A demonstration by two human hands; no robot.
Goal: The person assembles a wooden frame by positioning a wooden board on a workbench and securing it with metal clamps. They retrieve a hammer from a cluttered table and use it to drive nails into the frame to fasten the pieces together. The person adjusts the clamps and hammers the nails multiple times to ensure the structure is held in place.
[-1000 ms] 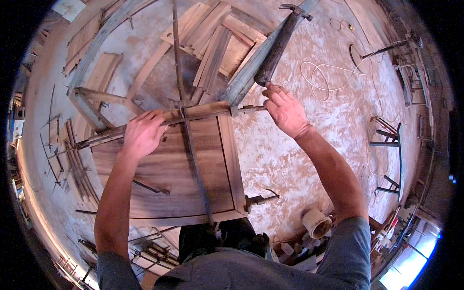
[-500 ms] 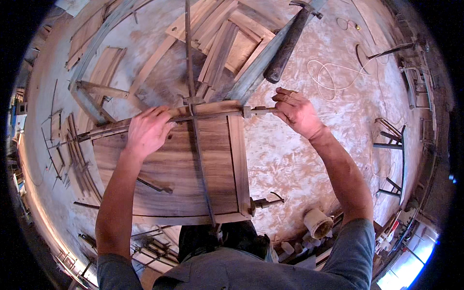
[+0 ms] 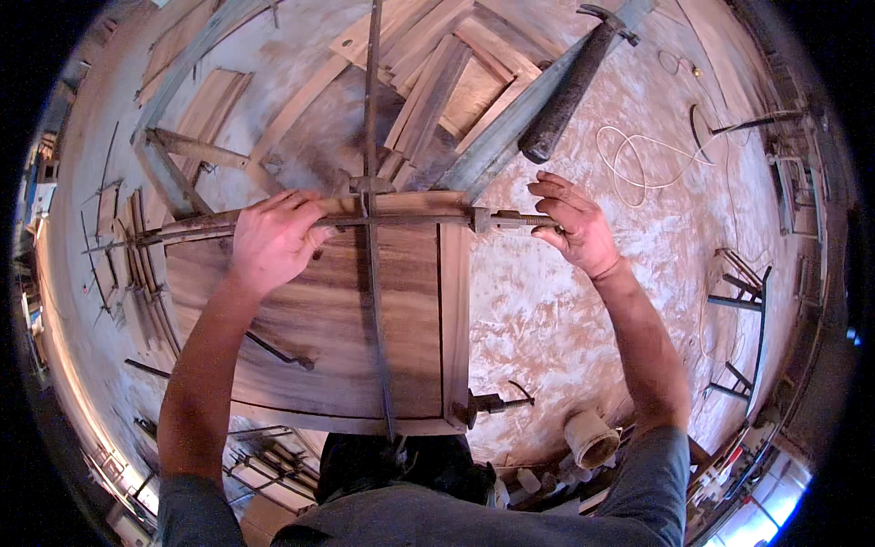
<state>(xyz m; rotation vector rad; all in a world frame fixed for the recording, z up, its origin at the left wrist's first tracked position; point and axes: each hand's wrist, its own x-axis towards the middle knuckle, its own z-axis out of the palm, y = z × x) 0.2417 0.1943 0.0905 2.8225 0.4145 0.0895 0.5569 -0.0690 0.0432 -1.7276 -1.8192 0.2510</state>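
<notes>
A wooden panel (image 3: 319, 301) with a frame around it lies in front of me. A long metal bar clamp (image 3: 415, 218) runs across its far edge, and its screw end sticks out past the right side. My left hand (image 3: 278, 239) is closed around the bar and panel edge at the left. At the clamp's screw (image 3: 518, 220), my right hand (image 3: 576, 223) has its thumb below and curled fingers above the end. A second bar clamp (image 3: 375, 310) crosses the panel from far to near. Another clamp's screw end (image 3: 497, 403) projects at the near right corner.
A claw hammer (image 3: 570, 96) rests on a grey-blue beam (image 3: 510, 137) beyond my right hand. Wooden boards (image 3: 433, 96) are piled at the far side. A thin cord (image 3: 629, 164) lies at the right, and a whitish bucket (image 3: 592, 439) stands near my right arm.
The whole view has shifted slightly. My right fingers have loosened a little and changed their pose at the screw end, showing more of it. My left hand keeps its place on the bar.
</notes>
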